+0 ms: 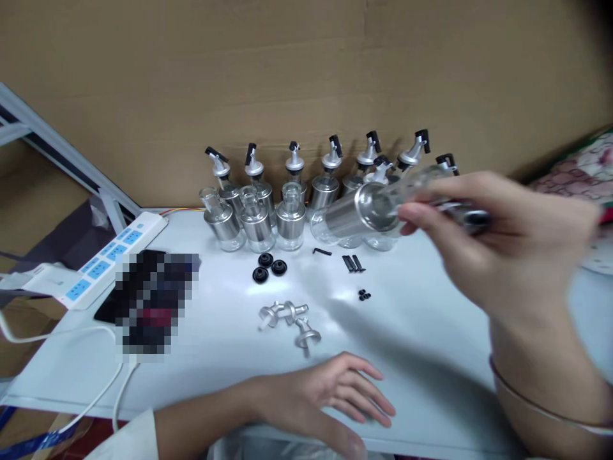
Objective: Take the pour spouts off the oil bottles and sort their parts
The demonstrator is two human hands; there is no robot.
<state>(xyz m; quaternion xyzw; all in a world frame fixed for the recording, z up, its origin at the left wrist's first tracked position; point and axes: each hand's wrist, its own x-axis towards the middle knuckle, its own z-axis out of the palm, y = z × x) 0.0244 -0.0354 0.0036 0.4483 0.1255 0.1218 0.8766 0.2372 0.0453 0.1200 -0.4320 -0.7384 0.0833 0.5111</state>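
Observation:
My right hand (498, 236) holds a glass bottle with a metal sleeve (347, 214) by its neck, tilted with its base toward the left, in front of the standing bottles. A metal piece with a dark end (467, 217) shows beside the fingers, partly hidden. My left hand (330, 396) is over the table's front edge, fingers spread, holding nothing. Beyond it lie silver spout pieces (290, 313). Three black round stoppers (268, 267), a black hex key (322, 251), black levers (353, 263) and small black parts (364, 295) rest on the table.
Several bottles with spouts (332, 172) stand along the cardboard wall (287, 76). Three spoutless bottles (256, 223) stand before them. On the left are a power strip (112, 255), a dark phone-like device (138, 287) partly pixelated, and white cables. The white table (215, 358) has its edge near me.

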